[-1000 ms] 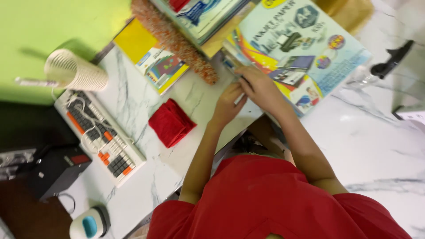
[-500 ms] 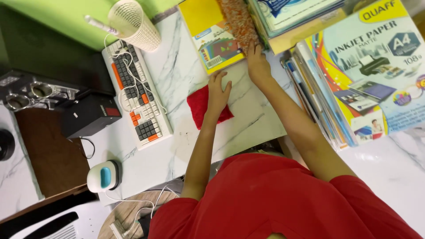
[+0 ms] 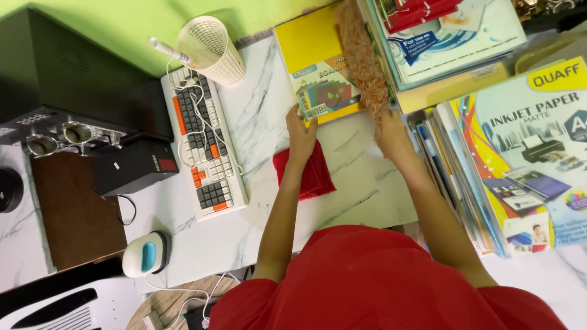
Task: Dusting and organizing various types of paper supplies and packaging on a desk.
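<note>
Counter: marble desk (image 3: 367, 177) is lying under our arms.
Left hand (image 3: 301, 131): we're pinching the yellow paper pack (image 3: 318, 73) at its near corner; red cloth (image 3: 306, 174) is lying beneath our wrist.
Right hand (image 3: 391, 131): we're closing fingers on the orange duster (image 3: 364, 61), steadying its near end.

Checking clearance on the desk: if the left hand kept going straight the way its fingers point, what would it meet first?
The left hand already touches the near edge of the yellow pack of coloured paper sheets. Going on, it would slide onto that pack; the green wall lies beyond.
</note>
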